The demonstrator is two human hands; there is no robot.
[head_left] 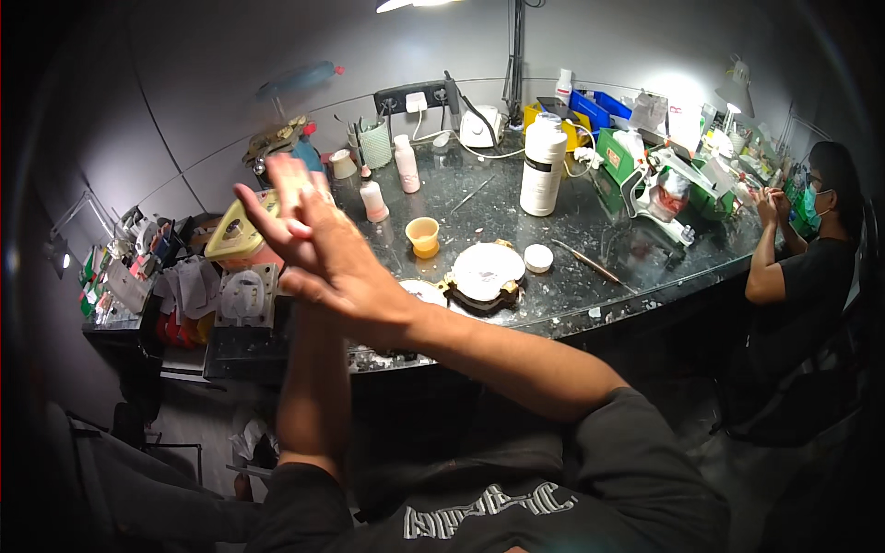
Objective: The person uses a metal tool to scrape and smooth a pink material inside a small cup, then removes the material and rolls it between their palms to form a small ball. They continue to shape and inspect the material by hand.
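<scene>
My two hands are raised in front of me above the left end of a dark speckled worktop point(590, 230), palm against palm. My right hand point(336, 263) lies in front, fingers spread and pointing up-left. My left hand point(293, 182) is behind it, and only its blurred fingers show. Neither hand holds anything that I can see. Just right of them on the worktop sits a round brass flask filled with white plaster point(486, 275). A small yellow cup point(424, 237) and a white lid point(538, 258) stand close by.
A tall white bottle point(542, 164) and two small pinkish bottles point(373, 201) point(406, 163) stand further back. A thin tool point(590, 264) lies at right. A yellow mould point(238, 235) and white plaster casts point(246, 297) sit at left. A masked person point(816, 267) works at the far right.
</scene>
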